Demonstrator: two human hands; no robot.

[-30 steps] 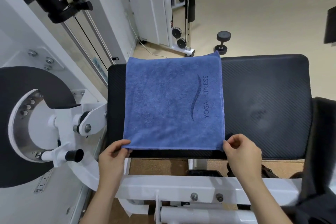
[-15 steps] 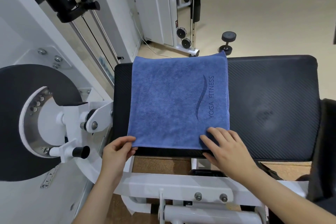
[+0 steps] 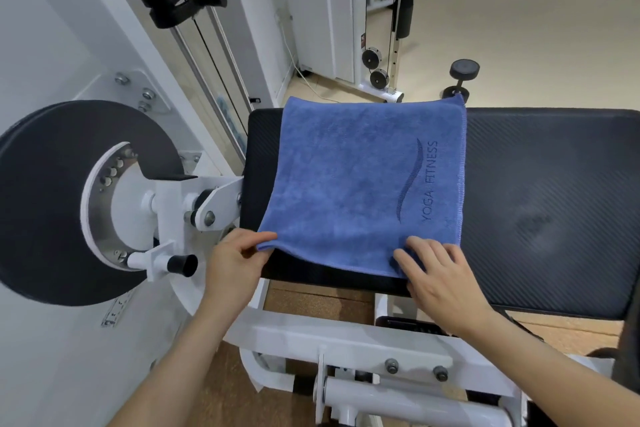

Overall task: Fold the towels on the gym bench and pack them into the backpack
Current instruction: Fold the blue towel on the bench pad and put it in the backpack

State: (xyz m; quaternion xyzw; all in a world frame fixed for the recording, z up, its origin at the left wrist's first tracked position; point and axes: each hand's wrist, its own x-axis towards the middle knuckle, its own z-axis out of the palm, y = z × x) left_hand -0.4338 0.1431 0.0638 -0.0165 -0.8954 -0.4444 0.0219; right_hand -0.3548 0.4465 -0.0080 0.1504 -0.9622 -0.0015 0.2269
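A blue towel (image 3: 349, 180) marked YOGA FITNESS lies folded and flat on the left half of the black gym bench pad (image 3: 540, 204). My left hand (image 3: 235, 263) pinches the towel's near left corner and lifts it slightly off the pad. My right hand (image 3: 440, 274) lies on the near right corner with its fingers spread flat on the cloth. A dark fabric shape (image 3: 627, 343) shows at the right edge; I cannot tell if it is the backpack.
A white machine frame with a round black disc (image 3: 52, 204) and a black-tipped pin (image 3: 180, 265) stands close on the left. White frame tubes (image 3: 346, 333) run below the bench's near edge. A black dumbbell (image 3: 460, 80) and cable machines stand on the floor beyond.
My right hand let go of the near right corner and moved onto the towel, lying flat. My left hand kept its pinch and raised the near left corner a little.
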